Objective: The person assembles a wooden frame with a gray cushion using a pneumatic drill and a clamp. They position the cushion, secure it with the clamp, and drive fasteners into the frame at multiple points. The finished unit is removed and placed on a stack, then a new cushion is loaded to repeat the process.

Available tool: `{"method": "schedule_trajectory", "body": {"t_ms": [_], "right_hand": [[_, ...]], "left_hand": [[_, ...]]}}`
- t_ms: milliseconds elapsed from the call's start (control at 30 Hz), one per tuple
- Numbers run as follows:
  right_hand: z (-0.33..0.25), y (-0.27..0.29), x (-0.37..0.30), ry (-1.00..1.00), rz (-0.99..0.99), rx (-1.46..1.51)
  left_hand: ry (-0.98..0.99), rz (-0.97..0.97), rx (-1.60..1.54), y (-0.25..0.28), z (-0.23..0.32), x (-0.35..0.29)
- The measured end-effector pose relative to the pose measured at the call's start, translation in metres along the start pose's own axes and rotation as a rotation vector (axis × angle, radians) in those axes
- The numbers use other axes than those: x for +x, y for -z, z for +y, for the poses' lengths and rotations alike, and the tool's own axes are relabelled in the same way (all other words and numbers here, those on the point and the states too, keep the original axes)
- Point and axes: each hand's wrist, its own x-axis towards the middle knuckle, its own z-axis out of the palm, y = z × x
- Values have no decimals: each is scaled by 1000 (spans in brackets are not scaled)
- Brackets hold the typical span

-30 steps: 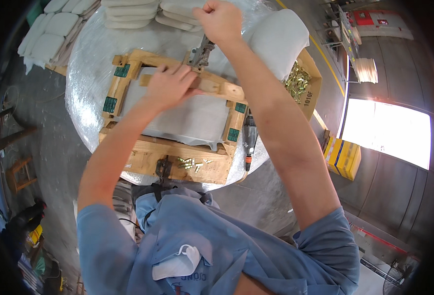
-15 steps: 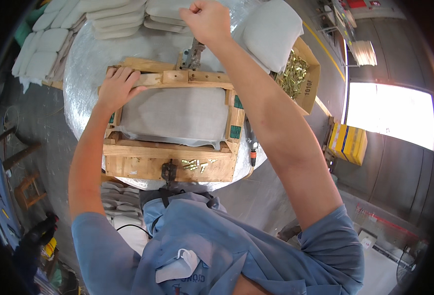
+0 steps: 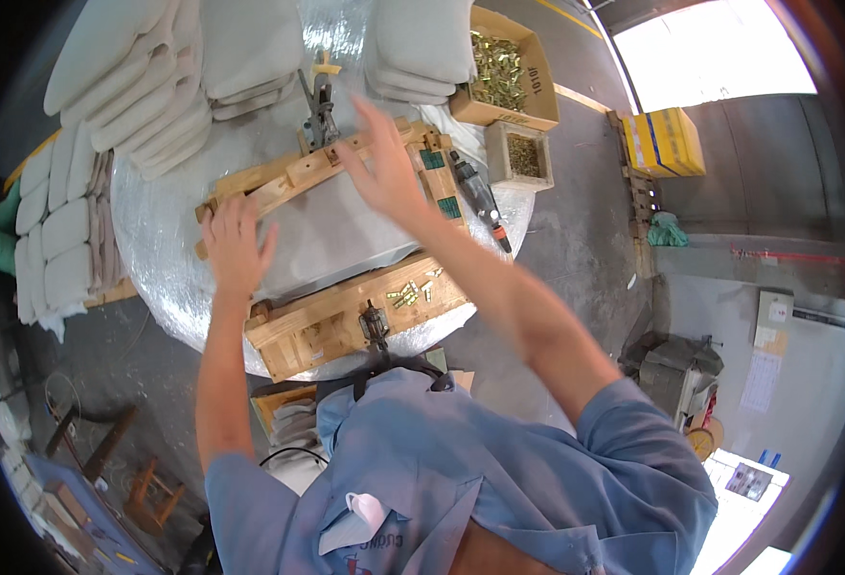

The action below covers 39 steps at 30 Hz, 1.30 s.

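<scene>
A wooden jig point(image 3: 298, 350) holds a light grey fabric-covered pad point(image 3: 322, 235) inside its frame. Along the far side runs a wooden bar point(image 3: 284, 189); my left hand point(image 3: 236, 249) rests its outstretched fingers at that bar's left end, thumb apart. Somewhat blurred, my right hand point(image 3: 381, 168) hovers over the right part of the same bar, fingers spread and holding nothing. Just beyond the bar stands a metal toggle clamp point(image 3: 323, 120). A second clamp point(image 3: 375, 324) sits at the near edge, beside several small brass-coloured metal pieces point(image 3: 407, 293) on the near board.
Right of the jig lies a power screwdriver point(image 3: 478, 196). Beyond it are a small wooden box point(image 3: 502, 171) of fasteners and a cardboard box point(image 3: 540, 86) of brass-coloured pieces. Stacked grey pads point(image 3: 250, 43) line the far side of the plastic-wrapped round table point(image 3: 159, 240).
My right hand has come down from above the far clamp to over the far bar, and its fingers have opened. My left hand stays at the bar's left end. The view has turned.
</scene>
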Motion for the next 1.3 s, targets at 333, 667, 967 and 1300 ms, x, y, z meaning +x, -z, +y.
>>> {"method": "schedule_trajectory", "body": {"t_ms": [333,667,967,1300], "right_hand": [[-37,14,-446,-1192,-337,88],[-47,-17,-404,-1333,-617,-241],[-57,-22,-401,-1435,-616,-247],[-61,-20,-407,-1437,-570,-234]], "left_hand": [[-53,-680,-438,28,109,-108],[-163,-952,-316,15,119,-71],[-315,-733,-146,55,140,-69],[-292,-657,-131,6,132,-71]]}}
